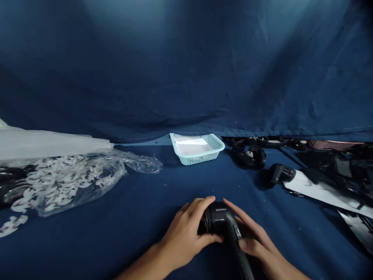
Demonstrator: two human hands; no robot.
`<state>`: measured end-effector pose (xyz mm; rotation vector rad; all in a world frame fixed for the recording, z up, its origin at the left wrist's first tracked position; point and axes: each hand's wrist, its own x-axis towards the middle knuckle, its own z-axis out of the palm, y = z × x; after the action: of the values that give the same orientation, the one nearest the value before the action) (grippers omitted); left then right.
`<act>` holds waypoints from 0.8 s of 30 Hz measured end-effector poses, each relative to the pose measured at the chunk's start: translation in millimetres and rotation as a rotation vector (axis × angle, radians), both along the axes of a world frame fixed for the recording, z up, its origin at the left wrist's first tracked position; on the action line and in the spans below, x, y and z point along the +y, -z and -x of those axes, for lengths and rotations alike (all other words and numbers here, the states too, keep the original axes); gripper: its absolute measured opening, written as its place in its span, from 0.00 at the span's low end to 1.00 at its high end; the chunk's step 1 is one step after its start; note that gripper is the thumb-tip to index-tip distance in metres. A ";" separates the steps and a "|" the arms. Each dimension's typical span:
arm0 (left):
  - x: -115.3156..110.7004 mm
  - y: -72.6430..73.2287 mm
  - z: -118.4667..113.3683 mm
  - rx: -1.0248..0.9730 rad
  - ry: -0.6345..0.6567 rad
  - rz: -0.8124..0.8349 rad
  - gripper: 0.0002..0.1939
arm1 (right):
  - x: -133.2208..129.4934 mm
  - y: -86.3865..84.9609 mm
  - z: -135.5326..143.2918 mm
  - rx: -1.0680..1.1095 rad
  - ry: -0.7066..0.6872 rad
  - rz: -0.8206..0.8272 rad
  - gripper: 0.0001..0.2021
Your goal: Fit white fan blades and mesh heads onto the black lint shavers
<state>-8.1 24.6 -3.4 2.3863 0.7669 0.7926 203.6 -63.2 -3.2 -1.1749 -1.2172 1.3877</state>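
Observation:
Low in the middle of the head view lies a black L-shaped handheld device (234, 233) with a round head and small white lettering. Its exact kind I cannot tell. My left hand (189, 229) closes on the ring at the head's left end, thumb below and fingers over the top. My right hand (256, 241) wraps the device from the right, with its thumb on the handle and its index finger reaching the back of the head. The handle slants down toward the lower edge of the picture.
A light-blue basket (201, 160) with white lining stands ahead. On the left, a clear plastic bag (113, 181) spills white plastic pieces (55, 182) beside black round parts (13, 186). Black housings (281, 174) and other dark parts crowd the right. A blue cloth (186, 70) hangs behind.

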 end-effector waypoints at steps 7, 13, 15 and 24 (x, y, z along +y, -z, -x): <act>-0.8 -3.6 -0.8 0.008 0.002 -0.010 0.43 | 2.0 -5.3 1.4 -0.023 0.021 -0.001 0.29; -0.6 -4.7 -0.5 0.000 0.029 -0.054 0.43 | 4.0 -1.1 0.3 0.063 -0.031 -0.010 0.30; -0.4 -4.7 -0.6 -0.004 0.025 -0.062 0.42 | 3.7 0.6 -0.8 0.057 -0.034 -0.009 0.30; 0.3 -0.9 -2.4 -0.001 0.007 -0.095 0.41 | 5.6 1.9 0.3 0.084 -0.007 0.027 0.29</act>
<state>-5.7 24.8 -2.5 2.4709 0.7356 0.8457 203.4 -57.6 -5.1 -1.1202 -1.1481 1.4485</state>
